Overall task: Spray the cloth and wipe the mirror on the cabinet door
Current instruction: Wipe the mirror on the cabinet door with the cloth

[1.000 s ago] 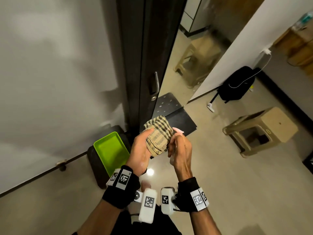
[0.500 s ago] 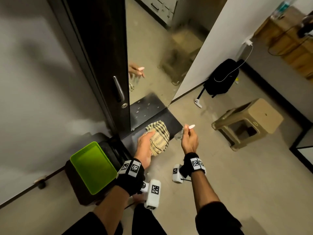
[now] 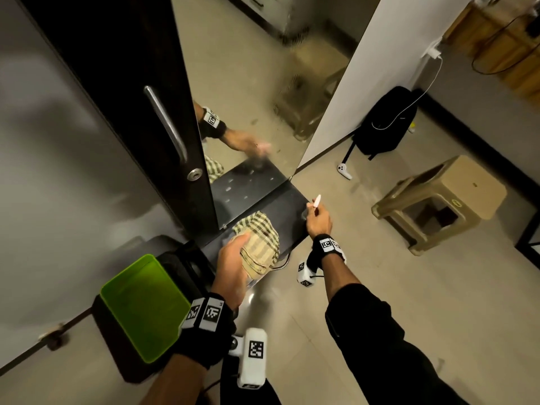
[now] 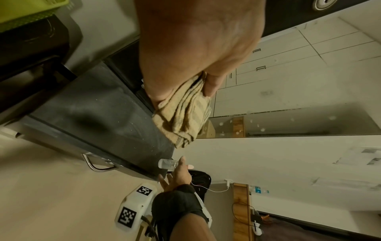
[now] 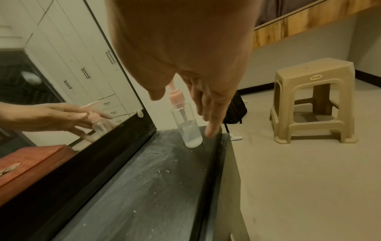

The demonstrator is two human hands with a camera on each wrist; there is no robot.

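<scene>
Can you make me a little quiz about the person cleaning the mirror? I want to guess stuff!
1. True or false: the left hand is holding the checked cloth.
2. Pick one: where does the bottom of the spray bottle sit? A) on the dark ledge below the mirror; B) on top of the stool; C) in the green tray.
3. Fill the gap: the pump on top of the spray bottle is coloured ____.

Key: 1 true; 2 A; 3 pink.
</scene>
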